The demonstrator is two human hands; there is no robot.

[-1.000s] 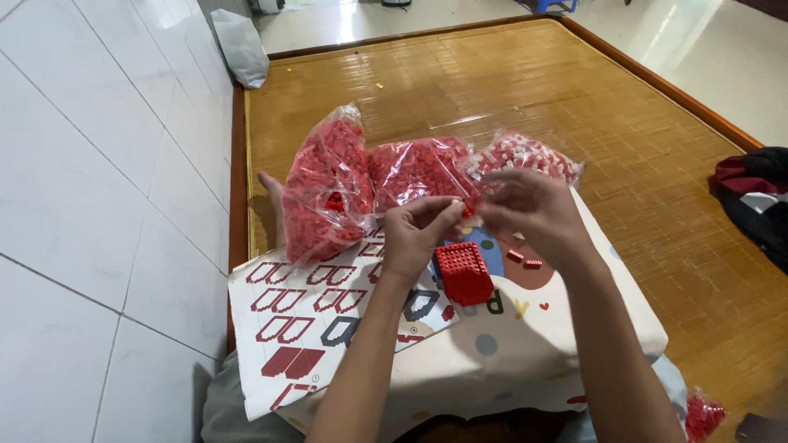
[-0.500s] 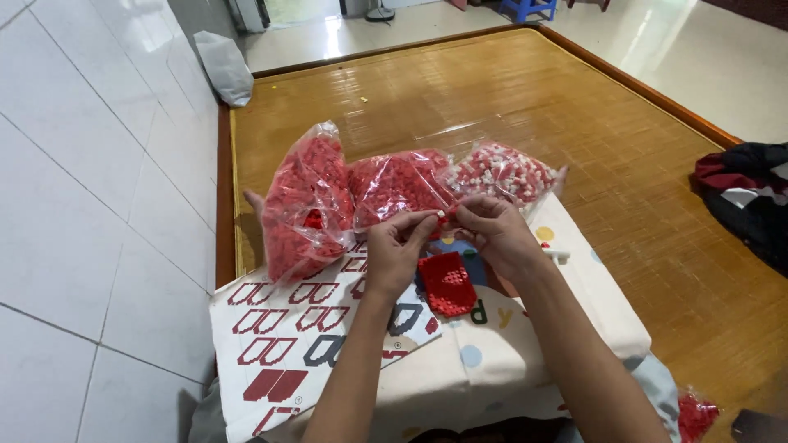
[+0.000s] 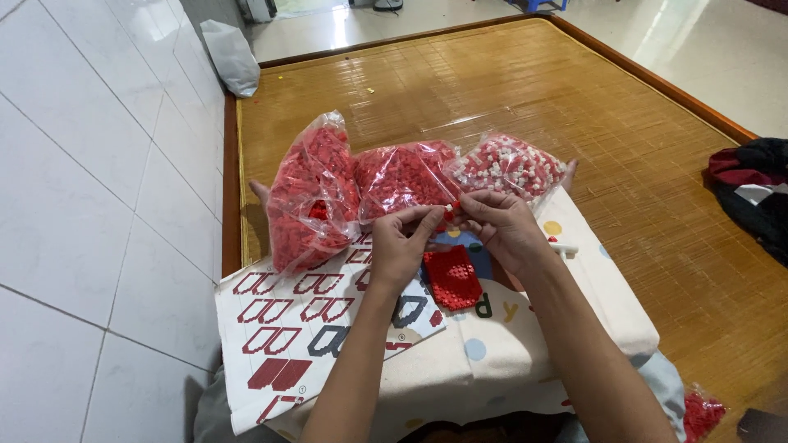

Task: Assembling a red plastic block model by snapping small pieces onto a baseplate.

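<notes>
1. Left hand [image 3: 400,246]: raised just above the red baseplate [image 3: 451,277], fingertips pinched shut on a small red piece [image 3: 451,215].
2. Right hand [image 3: 502,227]: raised opposite the left hand, above and just right of the baseplate, fingertips closed on the same small red piece; both grips meeting at that piece.
3. Small red piece: held in the air directly above the far edge of the baseplate, in front of the middle bag; exact shape too small to tell.
4. Red baseplate: studded, flat on the cushion [image 3: 525,344], directly below the two hands.
5. Instruction sheet [image 3: 304,336]: white with red and dark diagrams, spread to the left of the baseplate, one corner reaching under it.
6. Left bag [image 3: 310,197]: clear plastic, filled with red pieces, beyond and to the left of the baseplate, propped up on end.
7. Middle bag [image 3: 402,176]: clear plastic, red pieces, directly beyond the baseplate, touching the left bag.
8. Right bag [image 3: 513,166]: clear plastic, mixed red and white pieces, beyond and to the right of the baseplate, touching the middle bag.
9. Woven mat [image 3: 525,98]: spread beyond the bags, far side of the baseplate.
10. Dark clothing [image 3: 751,193]: well to the right of the baseplate, on the mat edge.
11. White plastic bag [image 3: 230,57]: far beyond the baseplate, against the tiled wall [image 3: 90,164].
</notes>
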